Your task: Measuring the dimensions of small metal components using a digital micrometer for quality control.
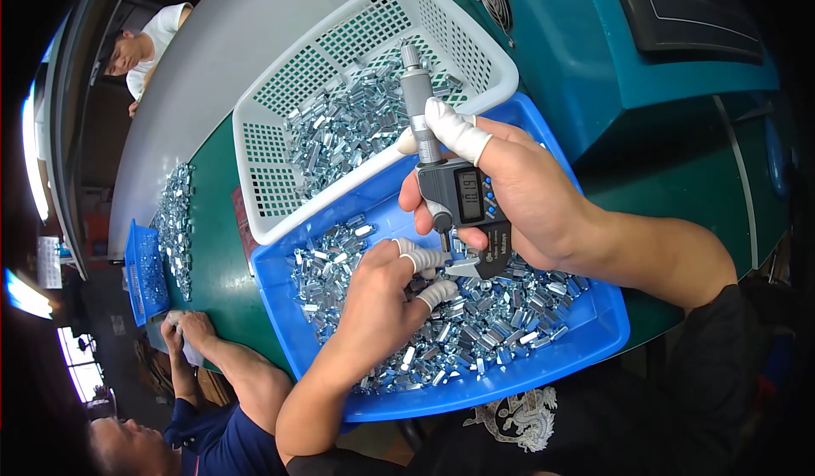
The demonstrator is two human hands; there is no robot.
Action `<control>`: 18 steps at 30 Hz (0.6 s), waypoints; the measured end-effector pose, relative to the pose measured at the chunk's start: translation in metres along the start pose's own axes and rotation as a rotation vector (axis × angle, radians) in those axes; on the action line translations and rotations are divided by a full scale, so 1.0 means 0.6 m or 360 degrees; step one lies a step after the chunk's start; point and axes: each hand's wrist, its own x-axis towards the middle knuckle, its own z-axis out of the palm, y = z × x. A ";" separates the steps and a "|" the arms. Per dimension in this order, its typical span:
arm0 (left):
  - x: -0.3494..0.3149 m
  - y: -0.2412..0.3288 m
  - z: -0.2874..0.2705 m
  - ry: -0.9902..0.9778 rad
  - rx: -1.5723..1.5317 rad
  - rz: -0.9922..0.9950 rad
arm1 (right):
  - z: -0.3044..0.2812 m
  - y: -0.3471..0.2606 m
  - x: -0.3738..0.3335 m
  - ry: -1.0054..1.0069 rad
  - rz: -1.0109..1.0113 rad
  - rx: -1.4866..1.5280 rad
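Note:
My right hand (535, 191) is wrapped round a digital micrometer (441, 189) with a grey thimble, a dark body and a small display. Its thumb, in a white finger cot, presses on the barrel. My left hand (378, 298) is closed beside the micrometer's jaws, thumb and finger in white cots nearly meeting there. Whatever sits between those fingertips is mostly hidden. Beneath both hands lies a blue tray (613, 310) holding many small shiny metal hex pieces (484, 332). Beyond it, a white perforated basket (255, 157) contains more such pieces.
A teal machine housing (552, 60) stands at the far right. On the green table (222, 281) to the left are a spread of metal pieces (176, 221) and a smaller blue basket (144, 276). One co-worker sits at lower left, hands (188, 327) near that basket; another person is at upper left.

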 end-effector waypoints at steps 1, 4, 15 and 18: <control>0.000 -0.001 -0.002 -0.0002 0.0002 0.0002 | 0.000 0.000 -0.001 0.0006 -0.0002 -0.0003; 0.000 -0.001 -0.003 -0.0033 0.0115 0.0108 | -0.002 0.001 0.000 0.0001 -0.0011 -0.0002; -0.006 0.002 -0.017 0.0389 -0.0715 -0.0256 | -0.003 0.002 -0.002 -0.0004 -0.0029 0.0001; -0.007 0.000 -0.019 0.0453 -0.1145 -0.0196 | 0.000 0.000 -0.001 -0.0016 -0.0043 0.0003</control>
